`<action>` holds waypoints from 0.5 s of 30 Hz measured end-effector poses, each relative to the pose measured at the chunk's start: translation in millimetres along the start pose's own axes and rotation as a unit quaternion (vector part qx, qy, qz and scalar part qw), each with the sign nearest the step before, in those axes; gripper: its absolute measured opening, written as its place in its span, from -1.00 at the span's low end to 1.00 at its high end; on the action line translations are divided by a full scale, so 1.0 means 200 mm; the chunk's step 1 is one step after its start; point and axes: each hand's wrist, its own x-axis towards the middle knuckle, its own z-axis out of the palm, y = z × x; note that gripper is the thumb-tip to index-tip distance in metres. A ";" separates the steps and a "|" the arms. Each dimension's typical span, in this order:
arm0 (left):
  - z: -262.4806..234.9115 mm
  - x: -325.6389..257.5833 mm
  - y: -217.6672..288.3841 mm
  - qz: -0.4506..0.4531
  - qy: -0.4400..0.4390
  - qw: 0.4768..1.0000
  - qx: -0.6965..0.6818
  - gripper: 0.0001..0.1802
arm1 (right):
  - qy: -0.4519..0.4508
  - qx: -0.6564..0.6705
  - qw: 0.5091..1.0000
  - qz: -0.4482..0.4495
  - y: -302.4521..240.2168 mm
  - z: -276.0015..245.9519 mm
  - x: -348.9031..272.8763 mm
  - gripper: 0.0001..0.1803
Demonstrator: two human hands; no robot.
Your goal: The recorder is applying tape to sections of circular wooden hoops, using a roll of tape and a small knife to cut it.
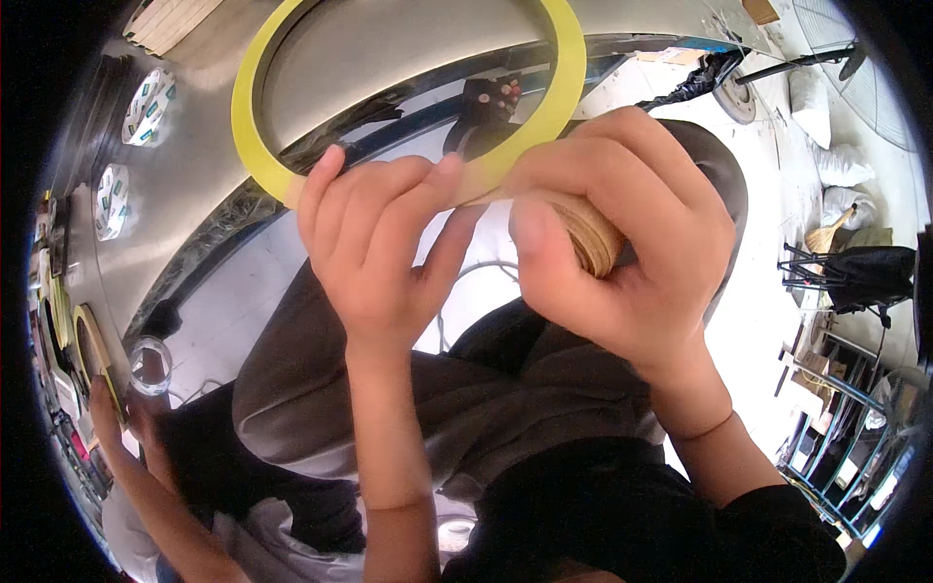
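Observation:
A large flat yellow-green ring [248, 97] stands up in front of me, its near edge behind my fingers. My left hand [374, 233] is closed at that near edge, its fingers curled over the ring and its thumb pointing up below the index finger. In my right hand [641, 223] a roll of brown tape [591, 238] is gripped, the fingers wrapped round it and the thumb on its side. The roll is close against the ring's lower right edge. A pale strip seems to lie between my two hands there, but blur hides its ends.
A metal-topped table [209, 73] reaches away in front, with two patterned white rolls [151, 107] on its left. A co-worker's hand [105, 408] holds a similar ring [95, 355] at the far left. A clear tape roll [151, 365] is nearby. To the right are a black folding stool [865, 277] and racks.

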 end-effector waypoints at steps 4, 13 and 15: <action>-0.01 0.00 0.00 0.006 0.000 1.000 0.005 -0.68 | 0.042 0.015 0.999 -0.013 0.08 0.13 0.07 -0.88; -0.02 0.00 0.03 -0.033 0.005 0.999 -0.001 -0.75 | -0.151 -0.098 0.980 0.086 0.09 0.21 0.26 -0.78; -0.03 -0.04 0.09 -0.038 0.053 0.996 0.068 -0.81 | -0.157 -0.076 0.984 0.046 0.08 0.13 0.31 -0.69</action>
